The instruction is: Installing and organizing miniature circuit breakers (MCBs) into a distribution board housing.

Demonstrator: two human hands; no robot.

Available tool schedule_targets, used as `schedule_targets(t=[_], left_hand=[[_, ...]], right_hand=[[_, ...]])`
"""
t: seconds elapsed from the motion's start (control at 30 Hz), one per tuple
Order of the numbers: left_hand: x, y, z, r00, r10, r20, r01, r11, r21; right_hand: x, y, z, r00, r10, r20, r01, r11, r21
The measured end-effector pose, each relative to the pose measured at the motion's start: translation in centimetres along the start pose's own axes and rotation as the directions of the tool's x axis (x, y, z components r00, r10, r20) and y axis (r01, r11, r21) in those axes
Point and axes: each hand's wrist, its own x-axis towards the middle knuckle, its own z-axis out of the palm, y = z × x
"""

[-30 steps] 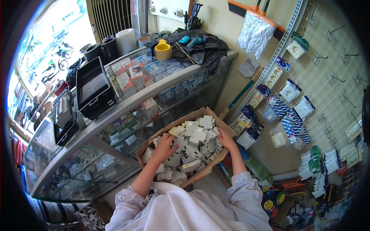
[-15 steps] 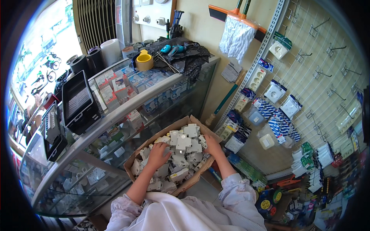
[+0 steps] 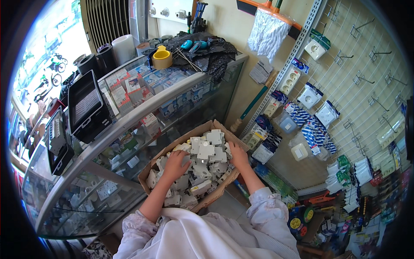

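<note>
Beside a glass counter, left hand grip apart over white pieces; right hand's unclear.

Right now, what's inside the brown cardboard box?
Inside the brown cardboard box is a heap of blocky off-white pieces. The upper pieces, left hand and right hand cover what's deeper; the bottom can't be seen.

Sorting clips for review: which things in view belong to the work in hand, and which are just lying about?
In the work:
left hand and right hand
brown open-topped cardboard box
off-white blocky plastic pieces inside it

Lying about:
black rectangular plastic tray
ring-shaped yellow roll
crumpled black plastic sheet
</note>
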Motion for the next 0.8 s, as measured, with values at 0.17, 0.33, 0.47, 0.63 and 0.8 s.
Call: schedule_targets(t=[0.17, 0.33, 0.47, 0.63, 0.8], left_hand=[[0.2, 0.9, -0.9, 0.999, -0.054, 0.005, 0.054, 0.994, -0.091], [0.9, 2.5, -1.8, 0.996, -0.082, 0.021, 0.085, 0.976, -0.202], [1.7, 3.6, -1.6, 0.964, -0.137, 0.227, 0.241, 0.814, -0.529], [1.9, 4.1, -0.8, 0.836, -0.229, 0.498, 0.544, 0.452, -0.706], [0.8, 2.7, -1.0, 0.789, -0.410, 0.458, 0.593, 0.310, -0.743]], right_hand=[[-0.2, 1.4, -2.9, 0.997, -0.031, -0.074, 0.053, 0.947, 0.318], [-1.4, 1.2, -7.7, 0.982, 0.018, -0.190, 0.099, 0.805, 0.585], [-2.8, -1.2, -9.2, 0.936, -0.003, -0.352, 0.235, 0.750, 0.618], [-3.4, -6.7, -6.2, 0.921, 0.003, -0.390, 0.320, 0.568, 0.759], [-4.3, -11.6, -2.9, 0.976, -0.073, -0.204, 0.214, 0.448, 0.868]])
